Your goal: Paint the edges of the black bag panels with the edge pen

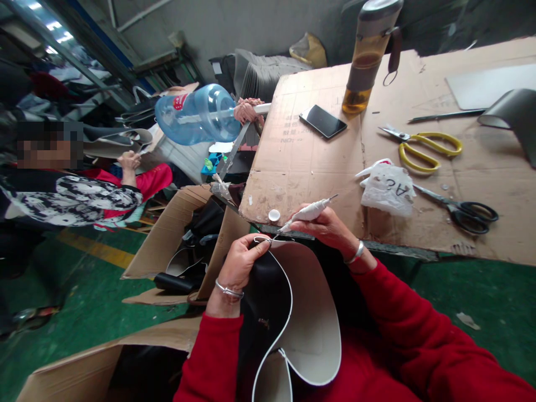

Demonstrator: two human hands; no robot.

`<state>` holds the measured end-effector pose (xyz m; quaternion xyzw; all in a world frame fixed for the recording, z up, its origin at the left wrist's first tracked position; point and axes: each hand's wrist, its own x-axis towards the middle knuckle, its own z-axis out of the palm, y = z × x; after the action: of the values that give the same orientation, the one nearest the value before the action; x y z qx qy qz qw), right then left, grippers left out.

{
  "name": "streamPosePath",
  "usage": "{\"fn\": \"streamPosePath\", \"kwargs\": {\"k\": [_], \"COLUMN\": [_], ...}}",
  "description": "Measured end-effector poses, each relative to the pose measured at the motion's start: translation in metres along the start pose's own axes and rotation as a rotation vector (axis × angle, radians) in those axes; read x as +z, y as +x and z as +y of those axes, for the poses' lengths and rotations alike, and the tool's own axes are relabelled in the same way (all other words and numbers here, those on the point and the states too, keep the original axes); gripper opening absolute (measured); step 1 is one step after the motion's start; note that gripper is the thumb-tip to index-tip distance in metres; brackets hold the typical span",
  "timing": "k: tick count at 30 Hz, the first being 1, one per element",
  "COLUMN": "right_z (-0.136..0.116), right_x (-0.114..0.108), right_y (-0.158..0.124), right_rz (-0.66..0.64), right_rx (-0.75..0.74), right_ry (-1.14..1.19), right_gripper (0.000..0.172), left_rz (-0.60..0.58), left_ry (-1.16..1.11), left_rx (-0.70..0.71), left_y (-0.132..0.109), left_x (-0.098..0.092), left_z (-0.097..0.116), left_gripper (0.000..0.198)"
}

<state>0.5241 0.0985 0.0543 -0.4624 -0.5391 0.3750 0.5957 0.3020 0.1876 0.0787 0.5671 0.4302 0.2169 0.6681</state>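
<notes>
My left hand [243, 259] pinches the top edge of a curved sheet piece [312, 301], black outside and cream inside, which rests on my lap. In my right hand [329, 229] is a thin-tipped hand tool [310, 212] with a white wrapped handle, held like a pen. Its lower tip meets the sheet's edge right beside my left thumb; whether it pierces the edge is too small to tell. A metal rod sticks out of the tool's upper end. Just beyond the tool, a small white round cap [273, 215] lies on the table corner.
On the cardboard-covered table [301, 167] lie a phone [323, 121], yellow-handled scissors [431, 148], black-handled scissors [464, 212], a plastic bag [387, 187] and a tea bottle [368, 61]. Cardboard boxes [226, 251] stand left. A large blue water jug [196, 114] and a co-worker [84, 190] are beyond.
</notes>
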Motion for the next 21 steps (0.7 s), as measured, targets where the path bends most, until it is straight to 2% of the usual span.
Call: {"fn": "streamPosePath", "kwargs": {"k": [11, 17, 21], "right_z": [-0.007, -0.006, -0.004], "right_x": [-0.003, 0.006, 0.010], "right_y": [-0.002, -0.004, -0.003], "right_rz": [0.041, 0.321, 0.383], "right_rx": [0.093, 0.102, 0.064], "right_ry": [0.109, 0.197, 0.177], "right_gripper": [0.031, 0.030, 0.030], "left_rz": [-0.001, 0.102, 0.158], "left_ry": [-0.044, -0.006, 0.035], "left_rx": [-0.013, 0.006, 0.026], "left_y": [-0.009, -0.021, -0.028], "left_x": [0.000, -0.010, -0.020], "left_z": [-0.008, -0.011, -0.016], "left_gripper": [0.026, 0.024, 0.026]}}
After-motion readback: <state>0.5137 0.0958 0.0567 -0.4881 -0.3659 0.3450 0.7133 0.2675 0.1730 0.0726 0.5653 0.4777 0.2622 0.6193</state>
